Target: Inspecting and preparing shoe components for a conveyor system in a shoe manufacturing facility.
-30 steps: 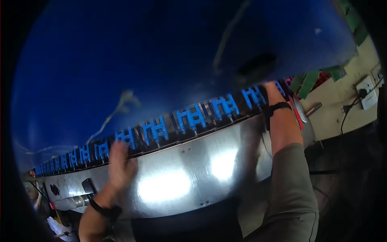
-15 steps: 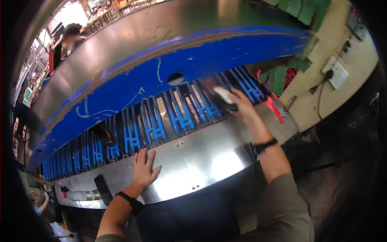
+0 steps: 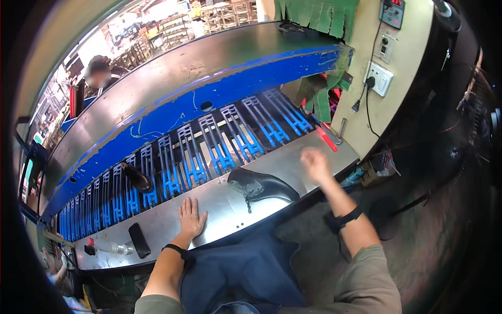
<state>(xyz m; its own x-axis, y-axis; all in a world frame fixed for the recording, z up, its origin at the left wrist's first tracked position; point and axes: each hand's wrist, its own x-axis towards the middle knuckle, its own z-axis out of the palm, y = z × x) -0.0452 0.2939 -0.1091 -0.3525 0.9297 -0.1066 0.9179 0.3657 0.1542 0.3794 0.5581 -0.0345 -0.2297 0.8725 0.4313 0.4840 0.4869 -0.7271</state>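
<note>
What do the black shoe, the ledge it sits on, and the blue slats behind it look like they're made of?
The black shoe looks like smooth leather or a synthetic like it, with a dull sheen and laces hanging down. The ledge looks like bare sheet metal: grey, brushed, reflecting light. The blue slats seem to be hard plastic or painted metal; the picture leaves that open. The left hand lies flat on the ledge.

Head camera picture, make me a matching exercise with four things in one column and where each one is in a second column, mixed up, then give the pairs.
Things:
1. black shoe
2. left hand
3. right hand
4. black phone

Places:
A. raised above the metal shelf, holding nothing
B. lying on its side on the shelf, in the middle
C. flat at the shelf's left end, beside a bottle
D. palm down on the shelf

Pairs: 1-B, 2-D, 3-A, 4-C
</note>
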